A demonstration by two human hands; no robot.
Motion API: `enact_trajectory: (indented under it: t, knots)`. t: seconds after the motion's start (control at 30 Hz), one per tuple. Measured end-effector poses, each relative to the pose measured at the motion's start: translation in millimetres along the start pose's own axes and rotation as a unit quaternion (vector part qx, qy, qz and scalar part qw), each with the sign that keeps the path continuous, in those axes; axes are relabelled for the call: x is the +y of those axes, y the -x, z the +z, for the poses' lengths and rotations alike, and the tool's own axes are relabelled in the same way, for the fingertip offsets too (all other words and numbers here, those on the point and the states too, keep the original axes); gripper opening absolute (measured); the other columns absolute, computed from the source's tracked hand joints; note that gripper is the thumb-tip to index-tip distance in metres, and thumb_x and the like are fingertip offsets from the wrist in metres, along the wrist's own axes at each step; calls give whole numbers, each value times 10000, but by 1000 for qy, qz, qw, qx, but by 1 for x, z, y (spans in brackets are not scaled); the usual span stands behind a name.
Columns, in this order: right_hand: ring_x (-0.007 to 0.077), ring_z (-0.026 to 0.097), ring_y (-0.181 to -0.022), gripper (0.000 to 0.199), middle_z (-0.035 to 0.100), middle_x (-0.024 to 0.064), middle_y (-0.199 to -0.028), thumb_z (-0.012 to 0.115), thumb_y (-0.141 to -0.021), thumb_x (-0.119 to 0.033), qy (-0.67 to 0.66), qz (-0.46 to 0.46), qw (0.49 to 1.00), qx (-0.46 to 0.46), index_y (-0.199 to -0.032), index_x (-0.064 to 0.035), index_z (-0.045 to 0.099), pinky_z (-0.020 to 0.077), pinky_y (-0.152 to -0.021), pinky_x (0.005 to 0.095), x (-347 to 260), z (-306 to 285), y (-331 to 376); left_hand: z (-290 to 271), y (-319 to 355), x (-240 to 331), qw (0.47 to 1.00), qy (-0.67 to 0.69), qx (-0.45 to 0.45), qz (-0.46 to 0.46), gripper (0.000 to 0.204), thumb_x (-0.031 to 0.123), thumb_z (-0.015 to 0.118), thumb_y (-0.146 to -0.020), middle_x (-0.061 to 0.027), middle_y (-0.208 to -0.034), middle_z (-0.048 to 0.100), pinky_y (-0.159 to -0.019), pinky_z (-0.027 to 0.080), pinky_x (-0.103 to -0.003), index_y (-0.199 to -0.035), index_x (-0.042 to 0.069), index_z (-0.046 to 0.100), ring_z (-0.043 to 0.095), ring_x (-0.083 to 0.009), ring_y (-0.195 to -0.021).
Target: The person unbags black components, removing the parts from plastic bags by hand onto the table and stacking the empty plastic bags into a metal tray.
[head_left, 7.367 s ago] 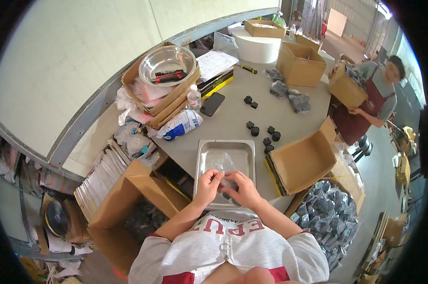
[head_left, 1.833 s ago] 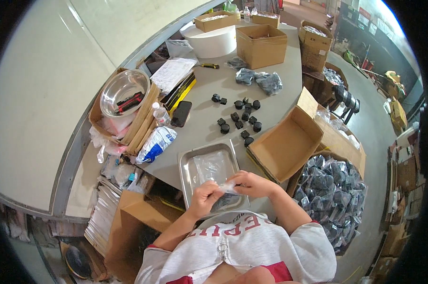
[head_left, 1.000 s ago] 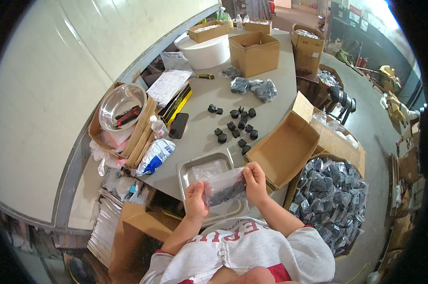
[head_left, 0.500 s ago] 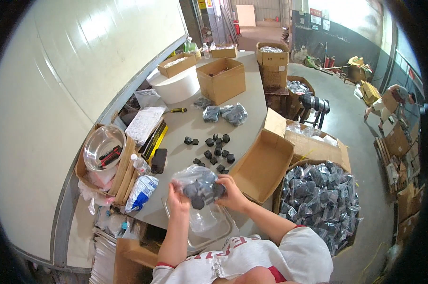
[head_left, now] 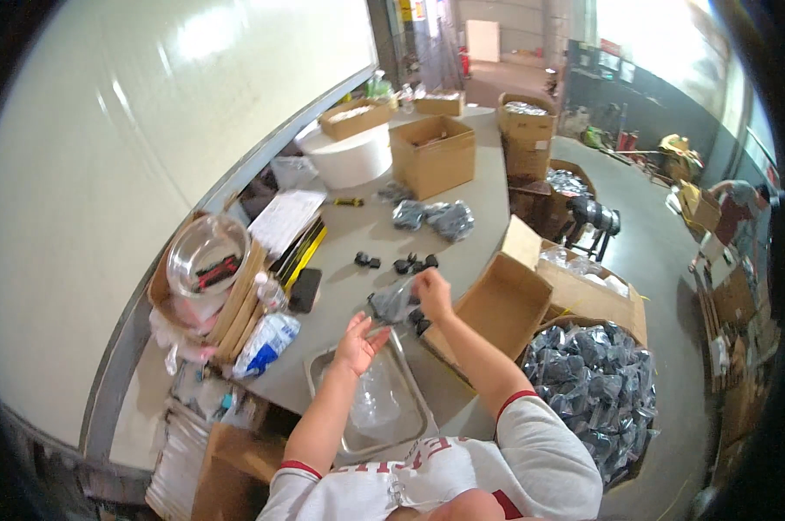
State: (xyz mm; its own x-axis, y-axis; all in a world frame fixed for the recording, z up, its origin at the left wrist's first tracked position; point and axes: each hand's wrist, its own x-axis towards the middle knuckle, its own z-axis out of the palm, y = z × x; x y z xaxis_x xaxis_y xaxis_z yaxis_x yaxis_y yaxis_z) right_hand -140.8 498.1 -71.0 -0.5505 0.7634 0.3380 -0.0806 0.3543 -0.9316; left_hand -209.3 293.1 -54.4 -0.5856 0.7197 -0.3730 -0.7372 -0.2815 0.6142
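Note:
A transparent plastic bag of black parts (head_left: 390, 304) is low over the table or resting on it; which of the two I cannot tell. At its right end, my right hand (head_left: 433, 293) has its fingers curled in, apparently pinching the plastic. My left hand (head_left: 360, 346) is just nearer, fingers spread and holding nothing, above the upper edge of a metal tray (head_left: 427, 417). Inside that tray lie transparent plastic bags (head_left: 371, 395). Loose black parts (head_left: 414, 263) are scattered beyond the bag, and others are partly hidden by my right hand and wrist.
An open cardboard box (head_left: 501, 304) stands right of my right forearm. Beside it, a large carton holds several bagged black parts (head_left: 592, 391). Filled bags (head_left: 449, 220) lie farther up the table. A black phone (head_left: 305, 291) and a metal bowl (head_left: 208, 256) are at left. Another person (head_left: 735, 208) bends at far right.
The bag of black parts has moved from between both hands above the tray to farther up the table. My left hand has let go of it. The view has shifted slightly.

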Motion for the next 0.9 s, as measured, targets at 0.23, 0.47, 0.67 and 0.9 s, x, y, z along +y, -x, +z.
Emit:
enact_trajectory:
  t: [0.23, 0.47, 0.67, 0.9]
  knots:
    - [120, 533, -677, 80, 577, 52, -728, 561, -856, -109, -80, 69, 994, -19, -852, -32, 539, 448, -618, 281, 30, -24, -44, -91, 135, 64, 926, -228, 158, 257, 193, 164, 580, -878, -37, -1037, 548, -715, 482, -273, -1052, 97, 530, 574, -143, -858]
    - [243, 577, -721, 153, 609, 119, -791, 510, -908, -190, 113, -54, 990, 57, -934, -40, 521, 455, -679, 339, -24, -30, -64, -260, 303, 46, 650, -325, 561, 397, 130, 142, 569, -890, -13, -830, 508, -662, 410, -237, -930, 23, 533, 480, -106, -737]
    - [131, 507, -835, 166, 577, 73, -979, 479, -920, -91, -1, -92, 992, -89, -1068, -26, 519, 421, -740, 268, -62, 10, 12, -405, 381, -78, 632, -554, 534, -94, 433, 238, 598, -789, -217, -1159, 571, -900, 436, -377, -1167, 33, 550, 544, -346, -1083]
    - [365, 529, -928, 137, 579, 186, -1007, 570, -794, -55, 205, -171, 860, -435, -926, -14, 572, 423, -814, 426, -38, 25, 190, -525, 409, -229, 679, -595, 274, -330, 794, 376, 714, -711, -227, -1245, 516, -892, 429, -416, -1343, 25, 384, 539, -334, -1059]
